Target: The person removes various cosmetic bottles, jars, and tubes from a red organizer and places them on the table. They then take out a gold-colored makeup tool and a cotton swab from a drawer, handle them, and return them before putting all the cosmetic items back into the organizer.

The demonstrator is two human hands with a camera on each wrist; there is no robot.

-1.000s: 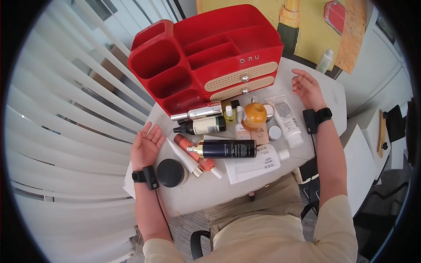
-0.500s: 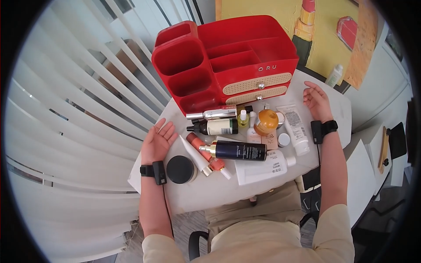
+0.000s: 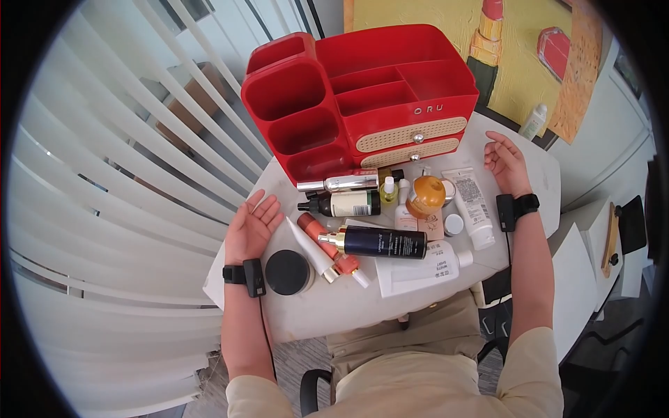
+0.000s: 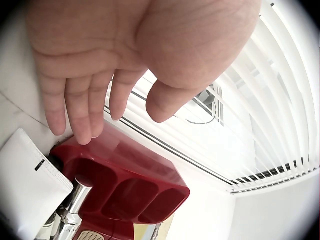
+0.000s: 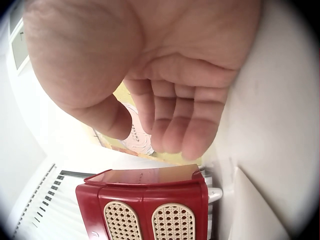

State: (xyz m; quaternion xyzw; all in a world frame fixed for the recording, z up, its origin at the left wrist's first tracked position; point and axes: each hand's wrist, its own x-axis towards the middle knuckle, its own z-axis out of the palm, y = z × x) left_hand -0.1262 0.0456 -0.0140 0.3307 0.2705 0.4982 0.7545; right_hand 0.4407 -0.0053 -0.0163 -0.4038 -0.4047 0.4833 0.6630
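My left hand (image 3: 252, 226) rests palm up at the table's left edge, its fingers loosely extended with nothing in them. Nearest to it are a black-lidded jar (image 3: 288, 272) and a white squeeze tube (image 3: 311, 249). On the right side, my right hand (image 3: 506, 164) lies with fingers loosely bent and holds nothing; a white printed tube (image 3: 468, 202) is beside it. Between the hands lie a navy pump bottle (image 3: 387, 242), a dark bottle with a pale label (image 3: 352, 203), a silver bottle (image 3: 348, 182) and an amber round bottle (image 3: 426, 195).
A red cosmetics organizer (image 3: 383, 120) with open compartments and two woven-front drawers stands at the back. A white flat bottle (image 3: 421, 269) lies near the front edge. White vertical blinds (image 3: 139, 230) hang at the left. A small white bottle (image 3: 534, 122) stands beyond the table.
The head view has shifted, so the table and its things appear further right and a little lower. Both hands keep their places beside the things.
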